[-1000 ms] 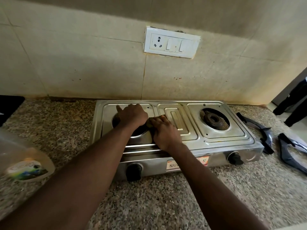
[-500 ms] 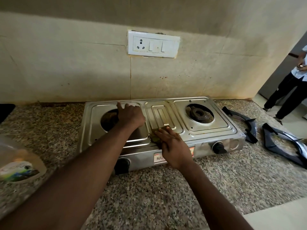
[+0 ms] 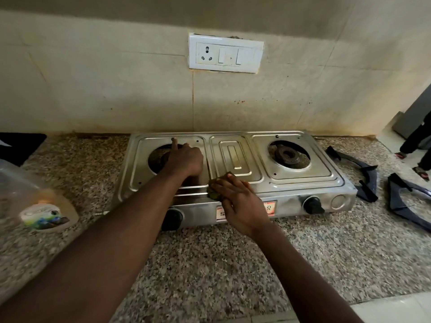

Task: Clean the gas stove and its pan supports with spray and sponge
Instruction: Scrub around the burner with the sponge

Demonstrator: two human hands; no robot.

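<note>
Where the speckled counter [image 3: 210,264] runs nearest me, both bare forearms reach across it to the gas stove [image 3: 235,157], which sits towards the wall. The right hand [image 3: 242,206] lies over the front lip of the stove, between the two black knobs [image 3: 171,219], its fingers laid out fairly straight. Its grip is flat, pressing a dark green sponge [image 3: 215,191] onto the steel just in front of the centre panel. Just beyond it, the left hand [image 3: 185,160] rests on the left burner well, forefinger pointing out and the other fingers folded. I cannot tell whether that grip holds anything beneath or only steadies the stove.

This looks to me like the scrubbing step on the stove top, with the front edge in hand. The right burner [image 3: 289,156] and its panel show brownish marks, so the next move probably calls for sliding the sponge rightward under firm pressure while the other hand braces the body.

Both pan supports [image 3: 366,180] lie off the stove on the counter to its right, seemingly unwashed as yet. A blurred plastic bottle [image 3: 35,201] stands at the left; whether it is the spray I cannot say. Farther back, a white socket plate [image 3: 225,53] sits on the stained tiles.
</note>
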